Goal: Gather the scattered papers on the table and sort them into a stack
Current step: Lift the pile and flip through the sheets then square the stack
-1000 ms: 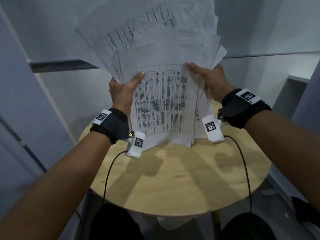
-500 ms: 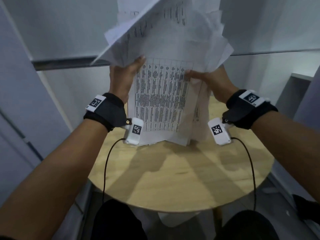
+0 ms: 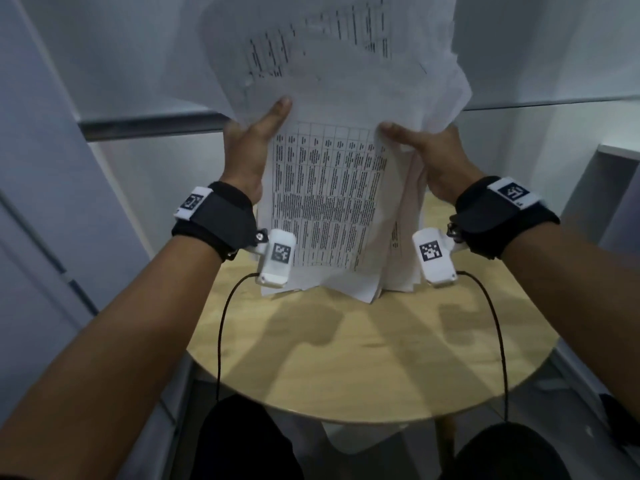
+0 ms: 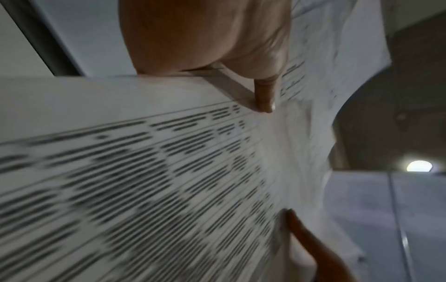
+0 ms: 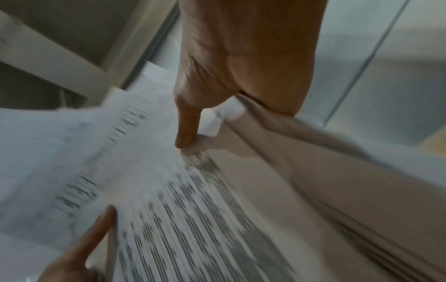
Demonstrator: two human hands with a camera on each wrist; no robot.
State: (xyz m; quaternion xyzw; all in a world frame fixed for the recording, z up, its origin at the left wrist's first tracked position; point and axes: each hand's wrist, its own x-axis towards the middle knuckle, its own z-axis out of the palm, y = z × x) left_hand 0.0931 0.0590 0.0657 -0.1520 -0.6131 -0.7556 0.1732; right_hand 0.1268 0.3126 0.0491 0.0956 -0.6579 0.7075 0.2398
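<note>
**Both hands hold the papers upright over the table**

The papers (image 3: 329,188) are gathered in one loose, uneven bundle. It stands on end in front of the person, over the far half of the round wooden table (image 3: 363,358). The left hand (image 3: 247,147) grips the bundle's left edge and the right hand (image 3: 429,157) grips its right edge, at about the same height. Each hand pinches the sheets, with the thumb on the near face and the fingers behind, where they are hidden. The left thumb (image 3: 277,112) points up and presses where an upper sheet overlaps the front one. The right thumb (image 3: 398,131) points inward across the top of the printed grid. The front sheet carries that grid of dense dark print, too small to read.

The sheets do not line up. Their tops fan out past the upper edge of the head view, and the bottom corners hang at different levels. The lowest corners come close to the tabletop, but I cannot tell whether they touch it.

Each wrist wears a black band (image 3: 214,220) with a white tag, and a small white camera (image 3: 277,261) with a thin black cable (image 3: 221,323) hanging from it. Both wrist views are blurred, and the left one shows a round lamp (image 4: 418,166) beyond the papers
</note>
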